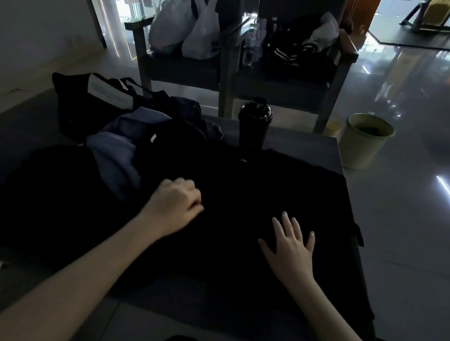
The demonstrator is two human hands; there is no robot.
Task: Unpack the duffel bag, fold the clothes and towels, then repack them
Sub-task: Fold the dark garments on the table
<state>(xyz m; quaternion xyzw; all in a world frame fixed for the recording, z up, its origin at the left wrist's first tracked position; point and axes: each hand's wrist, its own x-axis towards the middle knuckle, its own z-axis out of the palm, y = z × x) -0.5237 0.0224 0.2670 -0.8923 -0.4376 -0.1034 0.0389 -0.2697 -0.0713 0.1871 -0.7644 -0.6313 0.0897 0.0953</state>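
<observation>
A black garment [243, 194] lies spread flat on a grey table [312, 146]. The right hand [290, 246] presses on it, fingers straight and splayed. The left hand [173, 206] rests on it with fingers curled; whether they pinch cloth cannot be told in the dim light. A duffel bag [80, 105] sits far left, near a black bottle [253, 123].

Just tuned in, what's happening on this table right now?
A person is working on a black garment spread flat on the table. The right hand presses it with straight, spread fingers; the left hand sits curled on it, too dark to tell if it grips fabric. A pile of unfolded clothes and a dark bag lie to the left.
</observation>
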